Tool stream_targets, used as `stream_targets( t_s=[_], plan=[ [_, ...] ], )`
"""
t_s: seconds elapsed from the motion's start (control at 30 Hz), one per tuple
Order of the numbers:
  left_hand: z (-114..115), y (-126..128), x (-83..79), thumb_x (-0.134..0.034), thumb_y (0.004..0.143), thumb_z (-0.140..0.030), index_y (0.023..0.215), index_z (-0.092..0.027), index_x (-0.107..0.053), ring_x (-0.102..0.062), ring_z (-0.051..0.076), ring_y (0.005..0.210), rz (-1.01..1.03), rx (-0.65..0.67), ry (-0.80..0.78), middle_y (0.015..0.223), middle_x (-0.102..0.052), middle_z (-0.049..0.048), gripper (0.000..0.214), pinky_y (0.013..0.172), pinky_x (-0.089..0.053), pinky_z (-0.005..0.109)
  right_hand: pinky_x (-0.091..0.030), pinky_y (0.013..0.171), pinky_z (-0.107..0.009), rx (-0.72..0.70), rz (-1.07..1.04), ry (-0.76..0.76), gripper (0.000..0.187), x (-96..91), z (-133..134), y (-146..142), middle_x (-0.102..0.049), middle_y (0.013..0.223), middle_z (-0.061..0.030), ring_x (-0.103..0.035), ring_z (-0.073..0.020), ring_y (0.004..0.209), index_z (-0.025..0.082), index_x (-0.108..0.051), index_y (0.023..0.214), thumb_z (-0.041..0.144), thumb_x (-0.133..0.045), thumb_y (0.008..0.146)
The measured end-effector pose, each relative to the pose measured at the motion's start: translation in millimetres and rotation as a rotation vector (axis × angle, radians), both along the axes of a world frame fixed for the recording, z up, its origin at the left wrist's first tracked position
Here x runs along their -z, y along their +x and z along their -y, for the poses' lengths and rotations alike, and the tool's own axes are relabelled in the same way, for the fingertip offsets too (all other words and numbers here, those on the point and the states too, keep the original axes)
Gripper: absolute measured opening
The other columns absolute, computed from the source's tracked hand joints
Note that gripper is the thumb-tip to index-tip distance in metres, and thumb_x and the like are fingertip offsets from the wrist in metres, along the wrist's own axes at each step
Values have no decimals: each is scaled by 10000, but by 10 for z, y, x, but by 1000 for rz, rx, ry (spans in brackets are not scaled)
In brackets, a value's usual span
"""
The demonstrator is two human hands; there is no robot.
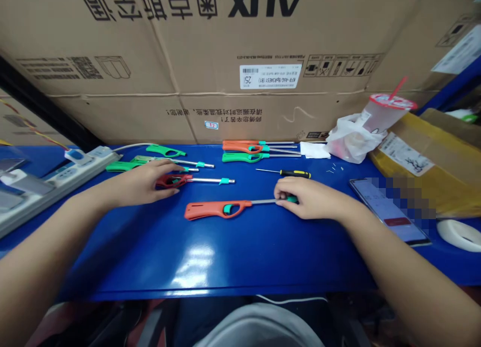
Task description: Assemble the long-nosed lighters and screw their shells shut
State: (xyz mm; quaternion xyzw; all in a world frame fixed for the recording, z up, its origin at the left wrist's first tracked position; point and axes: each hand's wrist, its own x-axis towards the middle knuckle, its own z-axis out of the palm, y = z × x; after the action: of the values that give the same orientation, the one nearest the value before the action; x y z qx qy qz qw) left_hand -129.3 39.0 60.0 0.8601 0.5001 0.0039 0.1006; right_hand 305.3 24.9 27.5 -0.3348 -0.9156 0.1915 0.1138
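My right hand [308, 196] pinches the tip end of the metal tube on an orange gas lighter [206, 209], which lies across the front of the blue table. A bit of green [292, 199] shows at those fingers; I cannot make out its form. Over a red gas lighter [190, 178] is my left hand [150, 179], thumb and fingers apart on either side of its handle. Whether they touch it is unclear. Green tape [226, 181] wraps this lighter's tube. Partly behind the left hand are green gas lighters [120, 166], with taped tubes.
Orange [240, 146] and green gas lighters [240, 157] lie at the back by the cardboard box [210, 76]. A screwdriver [295, 174] lies near my right hand. Rightward are a phone [391, 211], tape roll [459, 235], bagged cup [387, 111] and yellow parcel [447, 186]. A power strip [71, 171] lines the left.
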Motion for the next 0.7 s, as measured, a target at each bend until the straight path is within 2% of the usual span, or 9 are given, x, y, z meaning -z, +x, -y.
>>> stream_targets(
  t_s=[0.03,0.1,0.17,0.23,0.33,0.43,0.5,0.57,0.7],
  plan=[
    [5,18,25,-571,958,-542,1360,-141,-648,-645,325,1239,0,4,8,1391,-664,154,573,1077,-533,450,-476,705,-314,23,20,-7,73,-15,-11,54,-704,893,-44,-627,-198,780,214,-660,894,150,-627,899],
    [-10,94,108,-535,953,-570,1321,-155,-669,-667,329,1212,-10,48,64,1359,-680,157,571,1080,-539,455,-484,738,-325,61,24,5,109,-23,-24,107,-701,929,-53,-630,-214,825,216,-668,922,140,-655,846],
    [-50,186,199,-463,976,-521,1351,-157,-654,-656,336,1242,-17,66,102,1388,-661,172,556,1104,-522,473,-500,808,-346,53,-2,1,110,-5,-21,78,-701,1005,-69,-637,-230,901,218,-672,977,189,-665,871],
    [-99,243,250,-406,992,-463,1283,-179,-688,-675,313,1197,-27,79,118,1320,-688,158,494,1071,-541,443,-506,843,-349,21,-30,-34,86,24,-10,6,-699,1058,-75,-640,-226,943,222,-669,1014,250,-633,941],
    [-149,209,215,-389,985,-396,1154,-206,-722,-712,290,1075,-59,79,131,1198,-728,134,419,967,-578,411,-500,788,-329,29,-18,-60,90,42,-6,-44,-702,1019,-65,-636,-209,892,223,-662,985,265,-583,988],
    [-156,92,104,-420,943,-343,1066,-200,-750,-733,312,980,-112,69,129,1140,-753,142,381,887,-594,444,-471,698,-314,78,11,-61,57,9,-25,30,-694,921,-54,-615,-197,784,217,-650,906,231,-612,946],
    [-141,69,52,-458,907,-328,1044,-188,-771,-730,351,1012,-148,62,143,1142,-758,163,369,898,-592,486,-466,689,-313,97,22,-63,7,-19,-35,81,-688,908,-52,-609,-199,769,216,-653,901,213,-647,900],
    [-119,148,51,-491,906,-327,1117,-209,-772,-702,356,1136,-170,74,159,1203,-755,146,371,989,-568,492,-476,716,-313,90,24,-74,69,-29,-32,86,-693,942,-53,-619,-203,804,216,-660,937,204,-670,870],
    [-103,497,153,-477,959,-315,1251,-216,-732,-700,334,1172,-166,118,184,1287,-724,140,400,1024,-561,459,-479,711,-290,57,18,-106,46,7,0,9,-692,946,-43,-615,-183,804,214,-651,949,223,-650,904]
  ],
)
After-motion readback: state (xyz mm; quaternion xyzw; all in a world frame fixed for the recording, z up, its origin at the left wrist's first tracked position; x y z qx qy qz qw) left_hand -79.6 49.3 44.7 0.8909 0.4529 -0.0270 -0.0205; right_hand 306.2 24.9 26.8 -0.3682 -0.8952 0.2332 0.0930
